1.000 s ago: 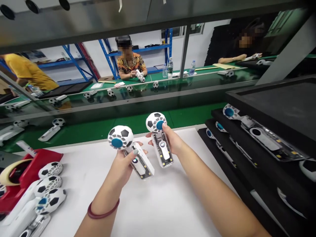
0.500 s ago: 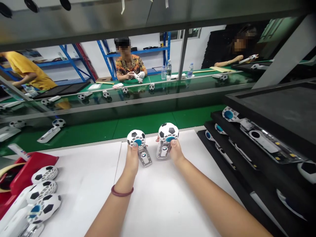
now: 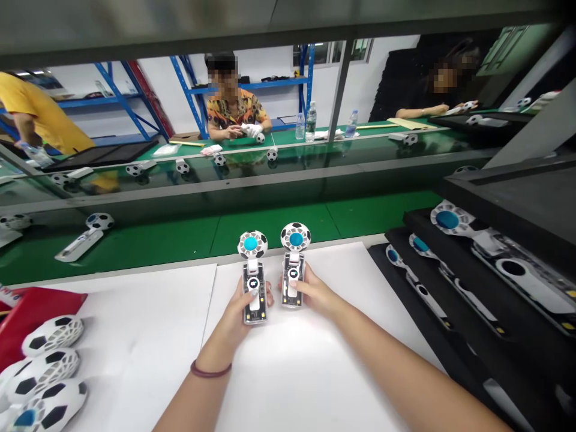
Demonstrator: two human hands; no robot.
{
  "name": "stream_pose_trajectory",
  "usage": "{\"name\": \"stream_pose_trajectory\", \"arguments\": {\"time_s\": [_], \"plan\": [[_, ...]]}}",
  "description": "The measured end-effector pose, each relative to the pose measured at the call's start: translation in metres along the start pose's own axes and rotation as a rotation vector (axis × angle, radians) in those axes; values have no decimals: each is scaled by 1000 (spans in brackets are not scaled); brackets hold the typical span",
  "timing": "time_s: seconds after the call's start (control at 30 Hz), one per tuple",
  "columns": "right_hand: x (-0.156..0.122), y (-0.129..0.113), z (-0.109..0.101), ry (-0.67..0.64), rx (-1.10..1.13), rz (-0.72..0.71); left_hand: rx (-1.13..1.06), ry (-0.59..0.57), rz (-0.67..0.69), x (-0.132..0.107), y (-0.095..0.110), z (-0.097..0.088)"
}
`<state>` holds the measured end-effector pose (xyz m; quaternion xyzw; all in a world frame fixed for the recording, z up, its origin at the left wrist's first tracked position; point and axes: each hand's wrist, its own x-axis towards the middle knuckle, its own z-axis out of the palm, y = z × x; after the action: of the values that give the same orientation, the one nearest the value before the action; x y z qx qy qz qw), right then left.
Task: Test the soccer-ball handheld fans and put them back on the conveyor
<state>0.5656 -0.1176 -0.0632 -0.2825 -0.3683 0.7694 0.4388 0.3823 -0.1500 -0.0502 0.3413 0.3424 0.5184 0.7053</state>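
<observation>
The left hand [image 3: 234, 321] closes around a soccer-ball handheld fan [image 3: 254, 294], the right hand [image 3: 312, 294] around a second fan [image 3: 293, 279], both upright over white paper [image 3: 315, 378], with black trays [image 3: 423, 270] to the right.

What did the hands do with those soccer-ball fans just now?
The left hand and right hand brought their fans down, the left fan and right fan, and turned them upright side by side. Neither hand let go. The ball-patterned pieces at the left stayed where they were.
</observation>
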Motion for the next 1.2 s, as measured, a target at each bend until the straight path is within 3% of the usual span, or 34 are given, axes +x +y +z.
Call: {"name": "stream_pose_trajectory", "arguments": {"time_s": [0.3,0.6,1.0,1.2], "plan": [[-1,4,-2,-16,-23,36,100,55,-89,-5,-4,-3],[0,8,-5,-10,-48,54,114,76,-46,-5,-4,5],[0,10,-6,-25,-74,44,110,201,-49,-5,-1,12],[1,11,-6,-33,-64,20,64,143,-26,-4,-3,8]]}}
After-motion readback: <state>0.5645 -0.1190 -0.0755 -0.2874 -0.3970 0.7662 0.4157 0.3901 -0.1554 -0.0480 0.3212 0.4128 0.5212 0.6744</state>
